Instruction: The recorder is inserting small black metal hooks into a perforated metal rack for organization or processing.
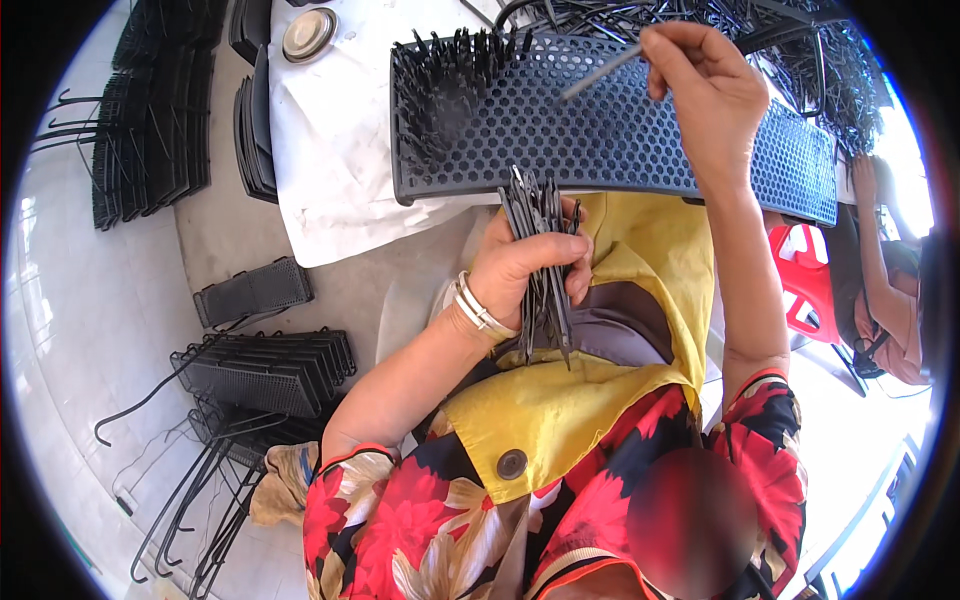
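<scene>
A long black perforated rack (600, 130) lies across in front of me, its face full of round holes. Thin dark strips (445, 85) stand crowded upright in the holes at its left end. In my left hand (515, 262), closed with the thumb across, is a bundle of thin dark strips (540, 215), just below the rack's near edge. My right hand (715, 100) pinches a single thin grey strip (603, 73) between thumb and fingers above the rack. The lower tip of that strip hangs over the holes, left of the hand; whether it touches them I cannot tell.
A large tangled heap of dark strips (820, 85) lies beyond the rack at the right. A round lid (309, 35) sits on the white table cover (330, 130). Stacked black racks with hooked rods (255, 375) stand on the floor at left. Another person's arm (880, 250) shows at far right.
</scene>
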